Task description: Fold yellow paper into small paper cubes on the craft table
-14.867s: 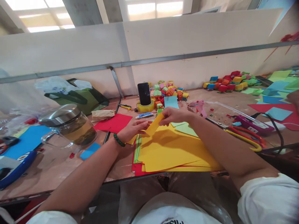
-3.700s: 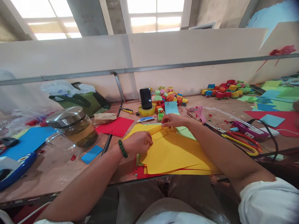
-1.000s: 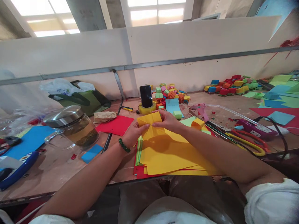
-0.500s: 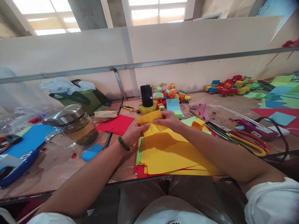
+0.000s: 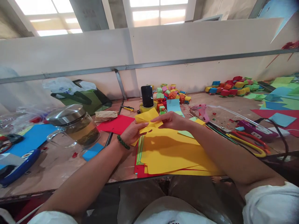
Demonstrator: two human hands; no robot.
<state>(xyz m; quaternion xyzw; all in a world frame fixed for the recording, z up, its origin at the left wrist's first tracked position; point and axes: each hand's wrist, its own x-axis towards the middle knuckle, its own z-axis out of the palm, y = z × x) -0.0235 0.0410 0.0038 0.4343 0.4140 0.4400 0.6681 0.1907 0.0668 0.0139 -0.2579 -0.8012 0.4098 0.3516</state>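
Left hand point(image 5: 131, 132) clamps the yellow paper point(image 5: 145, 115); right hand point(image 5: 174, 120) touches it, grip unclear. Folding appears current; the next move likely calls for careful alignment.

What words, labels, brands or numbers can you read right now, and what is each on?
None can be read for certain.
White shirt: dark lettering, cut off by the bottom edge.
Gray pillar: faint marks, too blurred.
Plastic bag: bluish print, too small.
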